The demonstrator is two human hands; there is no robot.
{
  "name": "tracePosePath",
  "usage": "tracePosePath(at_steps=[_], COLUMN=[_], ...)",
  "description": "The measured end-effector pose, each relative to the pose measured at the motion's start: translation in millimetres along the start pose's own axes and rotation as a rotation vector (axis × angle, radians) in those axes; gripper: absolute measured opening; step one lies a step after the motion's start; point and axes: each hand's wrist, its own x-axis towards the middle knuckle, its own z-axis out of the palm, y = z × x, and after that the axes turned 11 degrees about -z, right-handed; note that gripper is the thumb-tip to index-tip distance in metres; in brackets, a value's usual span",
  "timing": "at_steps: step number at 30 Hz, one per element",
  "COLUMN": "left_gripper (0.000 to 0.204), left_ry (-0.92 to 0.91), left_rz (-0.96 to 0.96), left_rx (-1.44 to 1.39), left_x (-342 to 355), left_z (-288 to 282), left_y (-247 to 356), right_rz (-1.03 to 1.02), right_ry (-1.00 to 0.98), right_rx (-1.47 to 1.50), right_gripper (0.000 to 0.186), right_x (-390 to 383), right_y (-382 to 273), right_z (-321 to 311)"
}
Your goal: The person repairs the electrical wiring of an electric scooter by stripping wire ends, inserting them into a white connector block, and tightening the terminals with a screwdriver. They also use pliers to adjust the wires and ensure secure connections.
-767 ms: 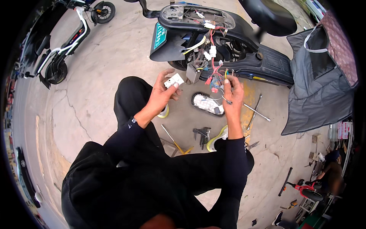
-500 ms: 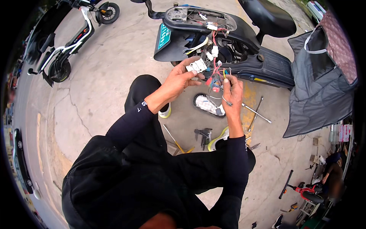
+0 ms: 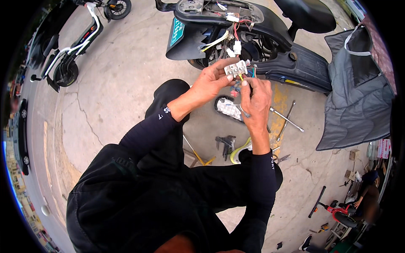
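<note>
A white terminal block (image 3: pixel 235 69) with round metal screw points sits pinched between the thumb and fingers of my left hand (image 3: pixel 203 87). Close against its lower edge, my right hand (image 3: pixel 255 100) grips a thin yellow wire (image 3: pixel 241 77) between thumb and forefinger. Whether the wire's end is inside the block I cannot tell. A slim grey item also shows at my right palm, too small to name. Behind the hands lies the opened black scooter (image 3: pixel 310 69), with red and white wires and a white plug connector (image 3: pixel 237 47) hanging out. Blue and red wire ends dangle below the block.
On the ground lie a black-rimmed cover with a white inside (image 3: pixel 230 108), a cross wrench (image 3: pixel 287 120), dark tools (image 3: pixel 226 145) and pliers (image 3: pixel 282 159). A grey quilted cover (image 3: pixel 348 97) hangs at right. A white-framed bike (image 3: pixel 82 46) stands far left; another person sits lower right.
The terminal block has moved right in my left hand, up to my right hand. My right hand has come slightly left, bringing the yellow wire against the block.
</note>
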Motion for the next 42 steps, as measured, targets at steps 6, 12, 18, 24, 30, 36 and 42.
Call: tracePosePath(at_steps=[6,12,18,24,30,36,42], left_gripper=[0.05,0.049,0.048,0.048,0.048,0.049,0.047], left_ry=[-0.006,0.001,0.009,0.015,0.019,-0.003,0.111], left_rz=[0.013,0.0,-0.003,-0.024,-0.027,0.001,-0.046], left_rx=[-0.041,-0.099,-0.086,-0.036,-0.123,-0.165,-0.22], left_x=[-0.5,-0.3,0.8,2.9,1.9,2.0,7.6], left_z=[-1.9,-0.7,-3.2,-5.4,-5.2,-4.6,1.6], left_y=[-3.7,-8.6,-10.7,-12.7,-16.4,-19.1,-23.6], right_rz=[0.016,0.039,0.067,0.104,0.137,0.139,0.164], right_ry=[-0.06,-0.082,-0.093,-0.12,-0.166,-0.181,-0.23], right_rx=[-0.001,-0.002,0.014,0.026,0.017,-0.031,-0.075], right_gripper=[0.012,0.014,0.016,0.018,0.02,0.021,0.021], right_x=[2.5,3.1,5.0,5.6,8.0,5.0,2.5], right_y=[-0.4,-0.8,0.6,3.6,1.8,4.4,3.6], right_z=[6.5,11.0,12.7,13.1,13.6,18.7,20.9])
